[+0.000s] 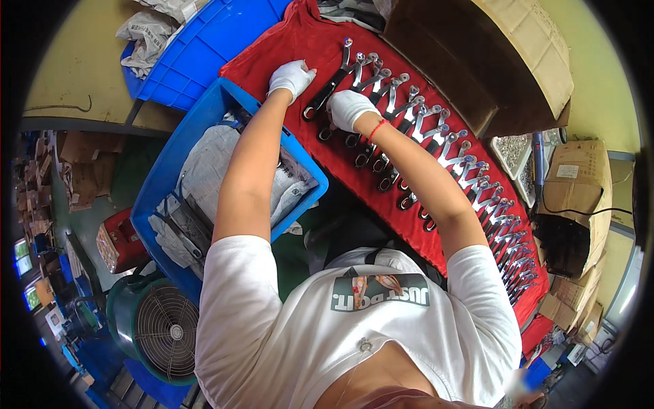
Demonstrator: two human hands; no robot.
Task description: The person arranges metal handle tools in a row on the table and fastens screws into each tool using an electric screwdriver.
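Both hands wear white gloves and work near the far-left end of a red cloth (306,42), on which a long row of black-handled combination wrenches (470,167) runs from far left to near right, their bright heads toward the far side. The left hand (293,78) is curled above the cloth, left of the leftmost wrench (330,88) and apart from it; whether it holds anything, I cannot tell. The right hand (350,109), with a red bracelet (377,130) at its wrist, bends over the next wrenches just right of that one, a ring end (325,133) showing beneath it; its fingertips are hidden, so its grip cannot be told. Under the left forearm sits a blue bin (178,151) with plastic-wrapped bundles (211,157) inside. Farther left is a larger blue crate (211,54); at the far right an open cardboard box (443,61) borders the cloth, and a round fan (167,330) stands near left.
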